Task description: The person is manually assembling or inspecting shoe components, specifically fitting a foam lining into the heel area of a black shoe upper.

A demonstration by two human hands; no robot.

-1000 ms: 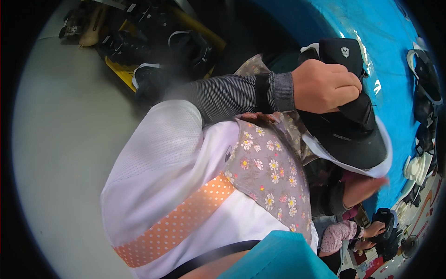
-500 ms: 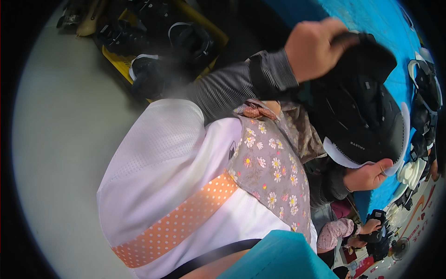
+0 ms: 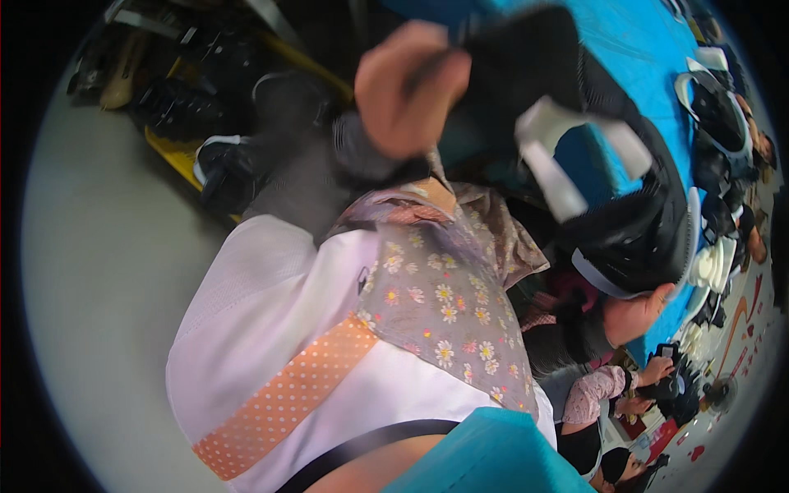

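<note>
A black shoe upper (image 3: 637, 238) with a pale rim along its toe edge hangs in front of me over the table. Its toe end is in my right hand (image 3: 637, 316), thumb on the rim. The upper has an opening edged with white material (image 3: 546, 177), through which blue shows. My left hand (image 3: 411, 90) is up at the left of the upper, close to its far end. Its fingers look curled but are smeared by motion, so whether they still grip the upper cannot be made out.
A blue-covered table (image 3: 608, 41) lies ahead and right, with shoe parts (image 3: 715, 115) and white pieces (image 3: 713, 267) along its far side. Left stands a yellow crate (image 3: 177, 168) of black shoes. Another person's pink-sleeved arm (image 3: 596, 394) works at the lower right.
My left hand has moved left and blurred. The upper has turned, so its white-edged opening now shows. My right hand has kept its grip and shifted slightly left.
</note>
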